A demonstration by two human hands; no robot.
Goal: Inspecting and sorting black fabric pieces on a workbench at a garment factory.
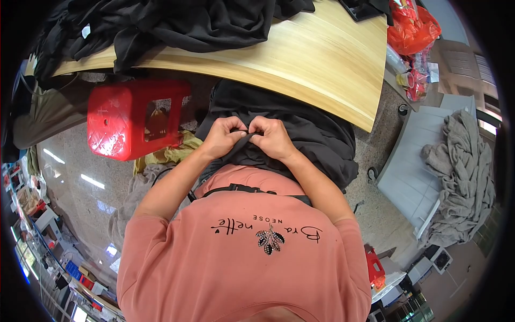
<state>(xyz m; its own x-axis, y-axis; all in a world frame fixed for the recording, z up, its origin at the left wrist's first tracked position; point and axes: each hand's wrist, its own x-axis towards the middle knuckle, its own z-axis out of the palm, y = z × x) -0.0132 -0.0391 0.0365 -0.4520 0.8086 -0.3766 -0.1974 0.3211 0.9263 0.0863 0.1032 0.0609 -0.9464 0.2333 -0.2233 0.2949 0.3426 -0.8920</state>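
Black cloth (316, 142) lies bunched across my lap, below the near edge of the wooden table. My left hand (224, 135) pinches a fold of it between thumb and fingers. Close beside it, my right hand (271, 137) pinches the same cloth, its thumb almost meeting the left one. A narrow dark strip of the fabric runs down from between the two pinches. Whether anything small sits inside the fingertips is hidden.
More black cloth (198, 27) is heaped on the wooden table (322, 53). A red plastic stool (110, 121) lies tipped at the left, near yellow cloth (185, 147). Grey cloth (464, 172) drapes over a pale wheeled surface (407, 161) at the right. Red plastic bags (413, 32) sit far right.
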